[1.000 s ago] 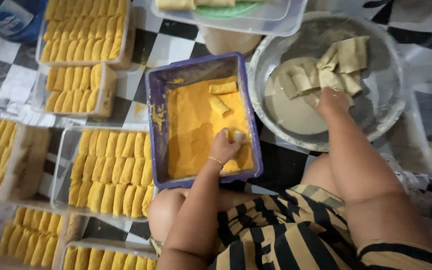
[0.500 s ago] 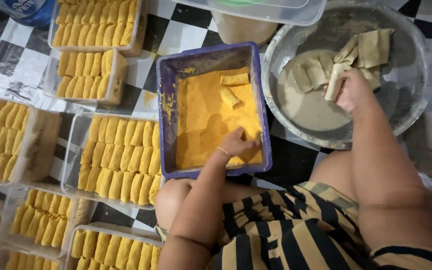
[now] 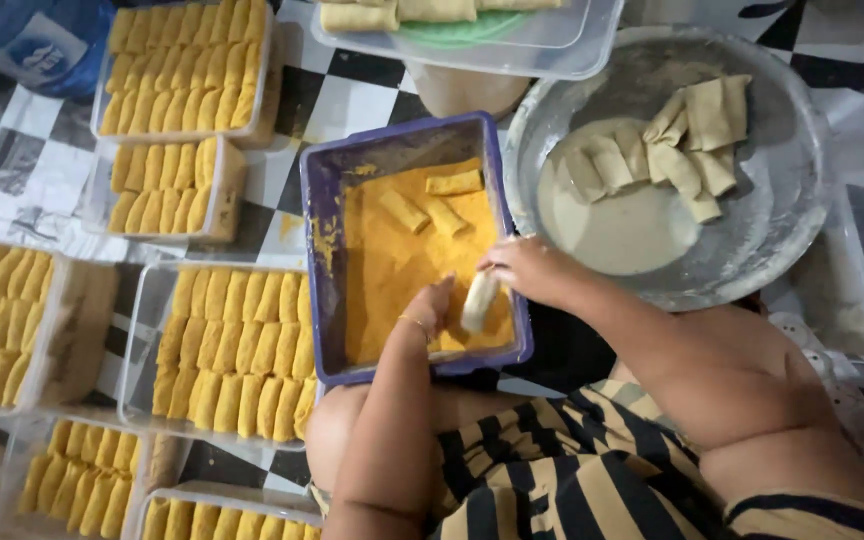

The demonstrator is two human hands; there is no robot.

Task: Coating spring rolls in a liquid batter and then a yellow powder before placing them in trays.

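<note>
Fig.: breading station, head view. Right hand hangs over the near right corner of the purple tray, fingers curled round a pale, batter-wet roll, held end-down just above the orange crumbs. Left hand sits in the crumbs just beside the roll, fingers bent downward; whether it grips anything cannot be told, since the fingertips are hidden in the coating. Three coated rolls lie at the far end of the tray. To the right, touching the tray's edge, a metal basin holds pale batter w/ uncoated rolls. Clear boxes of finished yellow rolls fill the left side of the checked floor.

Step in hand, as judged: transfer from batter to crumb. Next move calls for laying the roll flat in the crumbs, releasing it w/o smearing batter, and covering it all round w/ the left hand.
</note>
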